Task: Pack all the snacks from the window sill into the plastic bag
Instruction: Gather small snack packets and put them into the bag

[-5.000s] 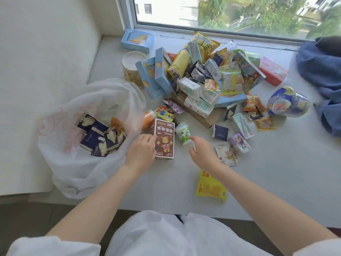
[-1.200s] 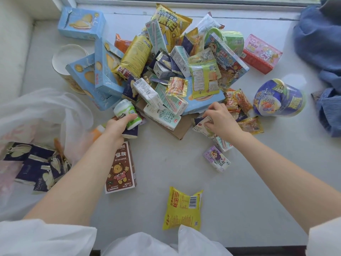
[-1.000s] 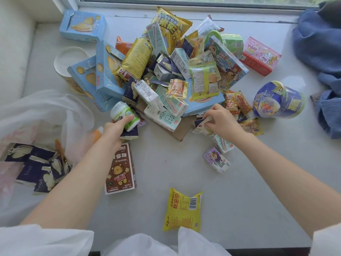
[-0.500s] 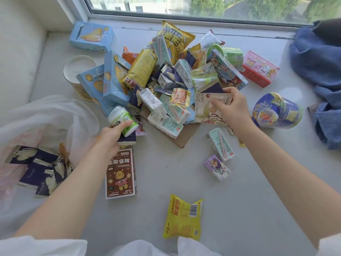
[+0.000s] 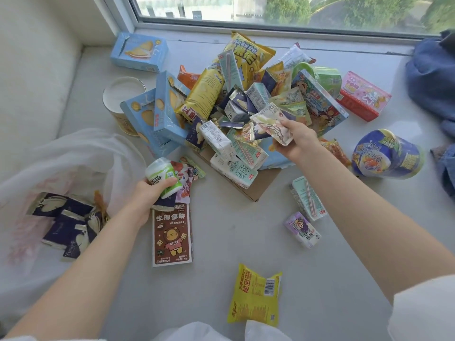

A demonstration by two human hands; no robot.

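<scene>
Bagged: a few dark packets in plastic bag (image 5: 73,153), near left
Left: snack pile (image 5: 246,107), far centre
Left hand (image 5: 147,193): gripping white-green mint bottle (image 5: 162,175)
Right hand (image 5: 298,141): pinching pale sachets (image 5: 268,124)

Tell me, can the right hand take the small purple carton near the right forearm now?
Probably not yet: the right hand already grips flat packets. The purple carton itself lies uncovered on the sill.
</scene>
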